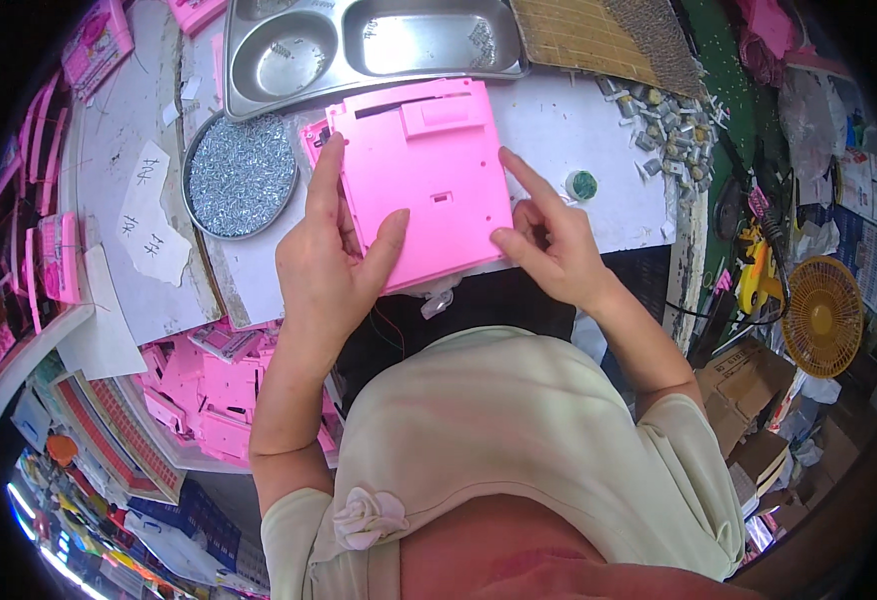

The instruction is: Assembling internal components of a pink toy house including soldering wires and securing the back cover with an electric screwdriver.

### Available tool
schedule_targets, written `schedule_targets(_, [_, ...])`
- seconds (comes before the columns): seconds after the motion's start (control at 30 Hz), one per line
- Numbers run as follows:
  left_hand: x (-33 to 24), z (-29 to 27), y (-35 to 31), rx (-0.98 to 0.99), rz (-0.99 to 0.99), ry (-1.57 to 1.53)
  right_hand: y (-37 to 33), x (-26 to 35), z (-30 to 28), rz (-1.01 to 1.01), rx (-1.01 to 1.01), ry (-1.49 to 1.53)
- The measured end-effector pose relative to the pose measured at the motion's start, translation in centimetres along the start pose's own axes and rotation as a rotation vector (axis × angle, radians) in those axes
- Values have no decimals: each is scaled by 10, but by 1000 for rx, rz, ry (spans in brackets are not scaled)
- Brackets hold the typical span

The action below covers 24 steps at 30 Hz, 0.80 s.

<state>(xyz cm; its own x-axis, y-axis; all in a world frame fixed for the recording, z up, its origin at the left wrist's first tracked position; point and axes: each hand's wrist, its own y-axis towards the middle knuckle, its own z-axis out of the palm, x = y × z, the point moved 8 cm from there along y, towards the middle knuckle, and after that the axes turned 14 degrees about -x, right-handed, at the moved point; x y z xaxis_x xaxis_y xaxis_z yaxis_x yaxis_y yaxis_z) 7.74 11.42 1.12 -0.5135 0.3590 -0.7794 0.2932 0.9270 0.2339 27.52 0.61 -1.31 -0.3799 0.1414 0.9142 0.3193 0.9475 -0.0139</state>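
Observation:
A pink plastic casing, flat and squarish with small holes and a raised block near its far edge, lies between my hands over the table's near edge. My left hand grips its left side, the thumb resting on the face and the index finger along the edge. At the right side my right hand touches it with index finger and thumb, the other fingers curled in. Behind the casing's far left edge a bit of another pink part with dark pieces peeks out; most of it is hidden.
Left of the casing stands a round tin full of small screws. A steel compartment tray sits beyond, with brown cardboard beside it. Several small motor-like metal parts lie at right, near a green-topped round piece. Pink parts fill a bin below left.

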Motion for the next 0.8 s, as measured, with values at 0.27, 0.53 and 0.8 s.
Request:
schedule_targets(0.27, [2, -7, -3, -23, -54, -33, 20, 5, 1, -63, 79, -86])
schedule_targets(0.53, [19, -6, -16, -41, -197, -114, 22, 9, 6, -2, 202, -4])
schedule_targets(0.8, [22, -14, -10, -78, -172, -88, 23, 11, 14, -36, 218, -97])
